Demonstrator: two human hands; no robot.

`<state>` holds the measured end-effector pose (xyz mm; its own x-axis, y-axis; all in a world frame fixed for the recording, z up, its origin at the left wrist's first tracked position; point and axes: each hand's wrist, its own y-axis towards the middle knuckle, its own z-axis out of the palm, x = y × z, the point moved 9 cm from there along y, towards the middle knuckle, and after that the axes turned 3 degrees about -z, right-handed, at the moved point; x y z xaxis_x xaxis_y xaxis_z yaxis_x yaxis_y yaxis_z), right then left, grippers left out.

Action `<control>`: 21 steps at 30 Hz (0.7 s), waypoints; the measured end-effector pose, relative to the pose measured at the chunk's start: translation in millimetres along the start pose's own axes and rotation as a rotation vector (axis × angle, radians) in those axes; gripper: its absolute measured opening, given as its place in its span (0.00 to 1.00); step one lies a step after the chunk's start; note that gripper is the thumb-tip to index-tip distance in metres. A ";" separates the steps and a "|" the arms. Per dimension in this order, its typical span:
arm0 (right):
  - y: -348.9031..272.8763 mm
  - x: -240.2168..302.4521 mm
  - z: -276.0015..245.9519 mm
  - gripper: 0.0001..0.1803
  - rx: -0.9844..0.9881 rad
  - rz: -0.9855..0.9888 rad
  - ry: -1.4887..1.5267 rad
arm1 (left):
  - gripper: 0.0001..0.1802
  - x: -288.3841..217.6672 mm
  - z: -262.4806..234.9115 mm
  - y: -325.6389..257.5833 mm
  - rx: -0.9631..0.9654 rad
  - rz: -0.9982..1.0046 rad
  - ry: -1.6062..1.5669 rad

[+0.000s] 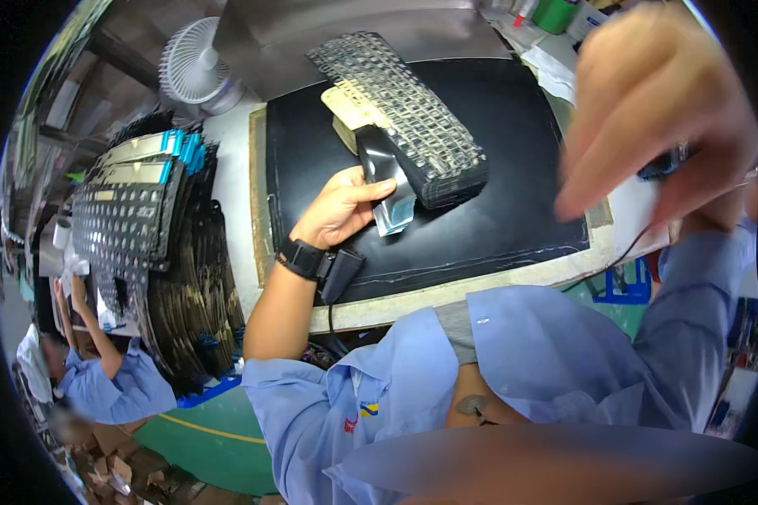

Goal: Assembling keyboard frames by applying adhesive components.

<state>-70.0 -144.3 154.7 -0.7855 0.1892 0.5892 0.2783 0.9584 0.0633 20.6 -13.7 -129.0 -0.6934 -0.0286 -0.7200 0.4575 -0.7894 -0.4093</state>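
My left hand [345, 209] is closed on a shiny black plastic strip [385, 168], thumb on top. Below the thumb, a clear bluish end [394, 216] of the strip sticks out. The strip's far end lies against a cream-coloured piece [351, 104] beside a stack of black keyboard-shaped sheets with square openings [421, 114], which sits slantwise on the black mat [514, 151]. My right hand [661, 109] is raised close to the camera at upper right, away from the stack. Motion blurs its fingers, so whether they hold anything cannot be made out.
Left of the table stands a tall pile of similar perforated black sheets [130, 210] with blue tabs. A white fan [195, 63] is at the back left, and a green container [554, 15] at the back right. Another person [114, 379] works at far left.
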 end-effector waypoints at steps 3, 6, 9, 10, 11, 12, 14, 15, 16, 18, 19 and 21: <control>49.5 -27.0 65.3 0.16 -0.074 0.012 0.025 | 0.09 0.5 -7.4 4.4 0.070 -0.021 -0.098; 60.7 -104.9 91.6 0.18 -0.448 0.193 0.279 | 0.10 7.4 -23.9 4.5 0.103 -0.054 -0.155; 56.5 -180.0 126.5 0.15 -0.683 0.401 0.766 | 0.11 8.8 -25.0 2.1 0.118 -0.041 -0.191; 56.1 -194.7 139.9 0.15 -0.673 0.421 0.852 | 0.11 10.1 -24.3 0.5 0.136 -0.051 -0.222; 52.8 -206.4 153.8 0.14 -0.698 0.406 0.941 | 0.13 14.1 -28.1 1.2 0.097 -0.057 -0.251; 50.6 -220.6 165.8 0.14 -0.721 0.397 1.038 | 0.13 16.7 -29.9 4.7 0.083 -0.067 -0.256; 51.5 -223.9 175.9 0.13 -0.712 0.440 0.951 | 0.15 21.7 -28.7 7.1 0.070 -0.117 -0.367; 52.8 -219.1 175.1 0.12 -0.708 0.441 0.862 | 0.18 15.9 -14.1 0.3 0.288 -0.162 -0.461; 53.3 -215.8 174.2 0.12 -0.705 0.444 0.773 | 0.18 15.6 -12.5 -1.9 0.274 -0.170 -0.464; 49.2 -216.5 172.2 0.11 -0.710 0.448 0.742 | 0.18 10.9 -9.8 -6.3 0.117 -0.156 -0.309; 47.1 -219.1 172.3 0.10 -0.727 0.455 0.816 | 0.17 4.8 -3.4 -5.3 0.140 -0.079 -0.278; 45.3 -218.4 170.4 0.11 -0.722 0.477 0.923 | 0.17 9.6 -9.0 -4.6 0.129 -0.062 -0.230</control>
<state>20.0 -105.8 -108.3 0.0716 -0.0158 0.9973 0.8929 0.4466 -0.0570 16.9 -4.8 -139.1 -0.8327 -0.1045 -0.5437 0.3459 -0.8649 -0.3636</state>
